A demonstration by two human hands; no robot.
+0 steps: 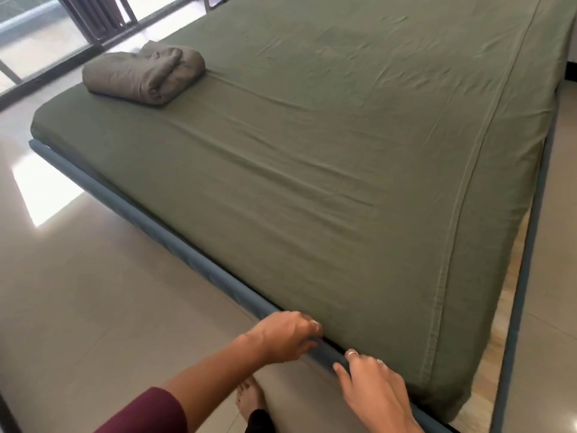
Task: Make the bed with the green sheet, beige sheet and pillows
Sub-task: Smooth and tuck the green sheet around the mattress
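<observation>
One sheet of the two is already on the bed: in the head view, the green sheet [327, 151] covers the whole mattress, with some soft wrinkles across the middle and a seam line running toward 1 o'clock.

At 6 o'clock both hands work at the near edge. The left hand [285, 335] has its fingers curled down into the gap between the mattress side and the blue bed frame [175, 245], so its grip seems pressed on the sheet's hem, tucking it. The right hand [371, 382] lies flatter, its fingers rather straight against the frame and the sheet's side; it does not pinch anything that I can see.

At 10 o'clock the beige sheet [143, 76] rests folded on the mattress corner, not yet spread.

No pillows are visible.

I judge the task less than half done: finishing the tuck, spreading the beige sheet and placing the pillows remain.
</observation>
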